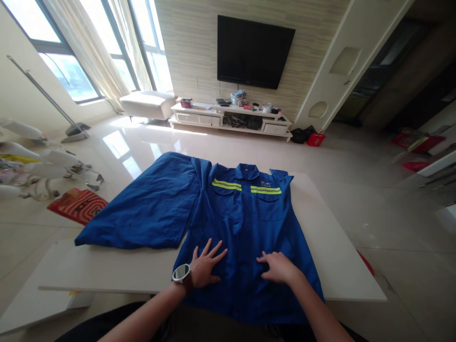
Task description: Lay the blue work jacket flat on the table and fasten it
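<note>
A blue work jacket [245, 228] lies front up on the white table, its collar away from me and its lower edge hanging over the near side. Yellow-green reflective strips cross its chest above two flap pockets. My left hand [206, 266], with a watch [181, 273] on the wrist, rests with fingers spread on the jacket's lower left part. On the lower right part lies my right hand [280, 267], its fingers somewhat bent, thumb apart, holding nothing. To the left is another blue garment [142, 204], laid flat in the same cloth; its kind is unclear.
The white table [342, 266] extends past the jacket on the right. A red paper bag [76, 205] and several white-covered objects stand at left. Beyond the table are a low TV cabinet [199, 118], a white ottoman [147, 104] and a red bag [316, 139] on the tiled floor.
</note>
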Demonstrator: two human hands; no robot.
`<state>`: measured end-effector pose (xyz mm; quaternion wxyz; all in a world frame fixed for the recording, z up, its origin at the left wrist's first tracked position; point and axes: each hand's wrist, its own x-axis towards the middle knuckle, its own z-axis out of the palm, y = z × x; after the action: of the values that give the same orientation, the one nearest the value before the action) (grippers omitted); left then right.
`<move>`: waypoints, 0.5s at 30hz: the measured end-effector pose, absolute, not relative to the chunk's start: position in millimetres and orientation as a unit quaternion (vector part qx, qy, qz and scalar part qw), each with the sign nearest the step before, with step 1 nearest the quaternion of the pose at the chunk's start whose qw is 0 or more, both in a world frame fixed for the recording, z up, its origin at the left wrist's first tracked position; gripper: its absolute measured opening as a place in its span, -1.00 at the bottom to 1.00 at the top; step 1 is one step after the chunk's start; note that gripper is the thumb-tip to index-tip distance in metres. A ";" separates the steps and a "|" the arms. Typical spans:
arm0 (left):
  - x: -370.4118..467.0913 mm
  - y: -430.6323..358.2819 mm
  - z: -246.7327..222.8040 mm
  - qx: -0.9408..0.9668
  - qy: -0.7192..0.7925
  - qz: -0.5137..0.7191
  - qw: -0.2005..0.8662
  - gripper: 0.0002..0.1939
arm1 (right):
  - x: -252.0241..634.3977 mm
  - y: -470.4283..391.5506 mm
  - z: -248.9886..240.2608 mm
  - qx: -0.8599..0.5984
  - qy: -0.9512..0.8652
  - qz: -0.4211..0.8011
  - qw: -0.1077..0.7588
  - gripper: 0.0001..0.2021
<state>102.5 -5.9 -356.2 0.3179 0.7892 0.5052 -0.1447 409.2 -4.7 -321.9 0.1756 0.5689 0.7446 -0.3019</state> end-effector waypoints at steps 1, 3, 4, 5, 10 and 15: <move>101.6 -3.8 -357.3 0.788 0.507 -0.147 0.317 0.04 | 409.6 -7.3 -325.0 0.569 0.748 -0.295 0.174 -0.33; 100.1 -1.3 -359.0 0.785 0.511 -0.147 0.318 0.05 | 410.9 -15.7 -332.6 0.573 0.748 -0.282 0.178 -0.23; 99.3 -1.6 -359.4 0.784 0.512 -0.145 0.319 0.05 | 411.7 -21.6 -336.8 0.578 0.746 -0.275 0.181 -0.11; 98.3 -3.2 -359.6 0.782 0.515 -0.144 0.320 0.06 | 412.4 -28.6 -341.1 0.584 0.742 -0.271 0.183 0.03; 89.6 -35.3 -359.2 0.773 0.535 -0.145 0.307 0.09 | 410.1 -77.5 -358.4 0.595 0.717 -0.303 0.202 0.46; 86.2 -93.8 -366.5 0.769 0.567 -0.174 0.238 0.26 | 399.0 -134.0 -371.2 0.602 0.696 -0.318 0.227 0.56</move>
<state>86.2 -93.8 -366.5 0.2379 0.7691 0.5672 -0.1738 399.0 -134.0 -371.2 0.2266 0.6021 0.6965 -0.3179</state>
